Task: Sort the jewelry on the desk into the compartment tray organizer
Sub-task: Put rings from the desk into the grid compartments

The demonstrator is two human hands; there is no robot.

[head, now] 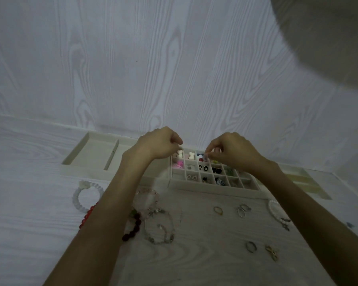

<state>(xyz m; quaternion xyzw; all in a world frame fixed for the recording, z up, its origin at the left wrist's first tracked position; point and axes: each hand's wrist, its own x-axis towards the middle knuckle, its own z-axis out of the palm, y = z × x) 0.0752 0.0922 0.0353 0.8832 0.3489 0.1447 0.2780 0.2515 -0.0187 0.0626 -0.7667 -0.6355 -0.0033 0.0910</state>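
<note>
A beige compartment tray organizer (213, 187) lies against the wall, its small cells holding earrings and charms. My left hand (159, 144) hovers over the tray's back left cells, fingers pinched near a white bear-shaped charm (180, 154); whether it holds anything is hidden. My right hand (232, 151) pinches a small pale blue earring (206, 156) above the back row. On the desk in front lie a white bead bracelet (87, 195), a red bead bracelet (87, 215), a dark red bracelet (132, 226), a clear crystal bracelet (159, 226) and several rings (218, 210).
A larger beige tray section with two long compartments (95, 153) sits at the left. A pale yellow tray (306, 178) lies at the right by the wall. A pearl bracelet (277, 211) and a gold bow piece (272, 252) rest near my right forearm.
</note>
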